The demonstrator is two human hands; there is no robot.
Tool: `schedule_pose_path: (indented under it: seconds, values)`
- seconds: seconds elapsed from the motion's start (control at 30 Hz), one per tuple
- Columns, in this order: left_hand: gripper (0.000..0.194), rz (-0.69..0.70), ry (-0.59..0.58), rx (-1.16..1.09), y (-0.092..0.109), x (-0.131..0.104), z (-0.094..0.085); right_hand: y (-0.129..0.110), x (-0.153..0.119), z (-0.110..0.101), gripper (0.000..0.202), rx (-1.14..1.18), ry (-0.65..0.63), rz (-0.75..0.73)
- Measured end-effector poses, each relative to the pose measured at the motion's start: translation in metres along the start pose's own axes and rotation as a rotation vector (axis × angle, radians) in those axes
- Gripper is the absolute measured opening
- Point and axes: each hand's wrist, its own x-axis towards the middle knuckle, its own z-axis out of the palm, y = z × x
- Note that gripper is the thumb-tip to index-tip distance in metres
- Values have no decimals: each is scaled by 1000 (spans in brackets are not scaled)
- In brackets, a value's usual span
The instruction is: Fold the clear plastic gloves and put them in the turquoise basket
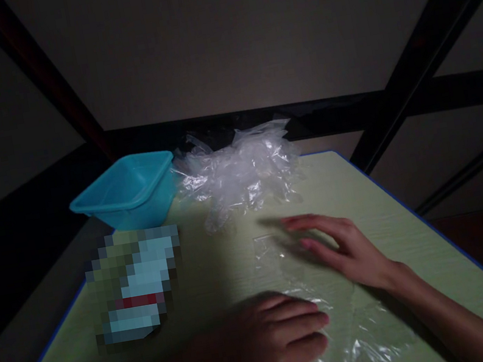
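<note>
A clear plastic bag (351, 335) lies flat and wrinkled on the pale green table (219, 271), in front of me. My left hand (282, 341) rests palm down on its left side, fingers stretched toward the right. My right hand (346, 250) hovers above the right part of the bag, with thumb and fingers apart and nothing between them. Behind the hands, a heap of crumpled clear plastic (244, 171) sits at the far edge of the table.
A blue plastic basin (143, 203) stands at the far left corner, beside the heap. Nearer on the left lies a pixelated light blue object (149, 270) with a red band. A wall with dark beams rises behind the table.
</note>
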Motion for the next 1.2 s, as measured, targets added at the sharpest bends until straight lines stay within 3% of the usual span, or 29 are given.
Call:
schedule_pose_path:
  seconds: [0.07, 0.13, 0.2, 0.3, 0.5, 0.6, 0.67, 0.73, 0.77, 0.8, 0.93, 1.0, 1.2]
  values:
    - [27, -3, -15, 20, 0, -1, 2, -17, 0, 0, 23, 239, -297, -3]
    - [28, 2, -7, 43, -1, -2, 3, -29, 1, 1, 26, 322, -567, -4]
    - [28, 3, 6, 52, -1, -1, 3, -32, 2, 4, 30, 289, -694, -11]
    - [28, -2, -11, 40, 1, 1, -1, -23, 2, 9, 38, 171, -673, -53]
    - [23, 6, 50, 18, 2, 3, -1, 10, 2, 20, 55, -67, -507, -72]
    - [24, 3, 47, 41, 1, 1, 3, 30, 5, 15, 62, -209, -339, 9]
    - [25, 7, 36, 57, 0, 0, 4, 39, 7, 8, 61, -296, -163, 79]
    - [26, 11, 29, 69, 0, 0, 3, 40, 9, 1, 58, -310, -22, 115]
    - [26, 10, 25, 71, 0, 0, 2, 36, 9, 0, 55, -286, -12, 103]
    - [25, 8, 22, 74, 0, 0, 1, 30, 10, 0, 52, -245, -46, 71]
    - [26, 13, -7, 90, 1, 1, -1, 0, 9, 14, 43, -72, -459, -121]
    - [28, 13, -34, 93, 1, 1, 0, -7, 7, 21, 44, -72, -582, -161]
    - [35, 15, -80, 92, 2, -1, 0, 12, 7, 21, 58, -273, -623, -117]
